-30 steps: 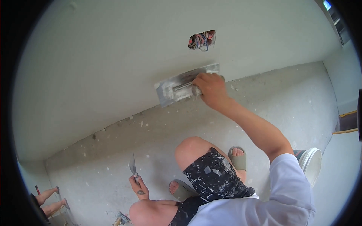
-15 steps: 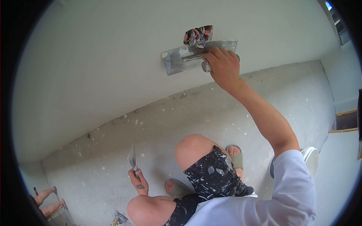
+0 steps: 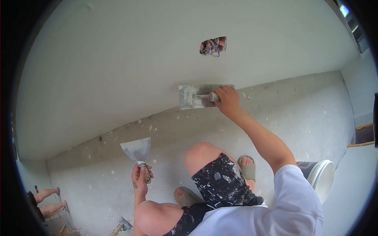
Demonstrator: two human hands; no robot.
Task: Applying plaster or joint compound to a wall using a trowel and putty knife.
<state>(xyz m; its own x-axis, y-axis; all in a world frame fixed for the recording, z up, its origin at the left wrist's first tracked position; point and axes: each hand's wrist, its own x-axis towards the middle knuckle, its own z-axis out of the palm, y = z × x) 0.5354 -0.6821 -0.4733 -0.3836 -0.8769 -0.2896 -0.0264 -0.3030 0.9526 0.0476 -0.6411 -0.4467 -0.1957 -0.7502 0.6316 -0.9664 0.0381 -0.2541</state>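
Observation:
My right hand (image 3: 225,100) grips a wide steel trowel (image 3: 189,102) by its handle, the blade lying at the foot of the smooth pale wall (image 3: 102,67). A ragged opening (image 3: 212,46) with bundled coloured wires sits higher on that wall. My left hand (image 3: 141,181) is closed on the handle of a putty knife (image 3: 135,147), its broad blade raised and smeared with pale material, beside my bare left knee.
The bare concrete floor (image 3: 106,169) has white splatters. A white-rimmed bucket (image 3: 323,179) stands at my right. At the lower left are another person's legs (image 3: 50,208) and a tool (image 3: 124,224) on the floor. A yellow-edged opening (image 3: 362,135) is at the far right.
My right hand and trowel rose toward the wire opening, then came back down to the wall's foot. My left hand has turned the putty knife so its broad face shows.

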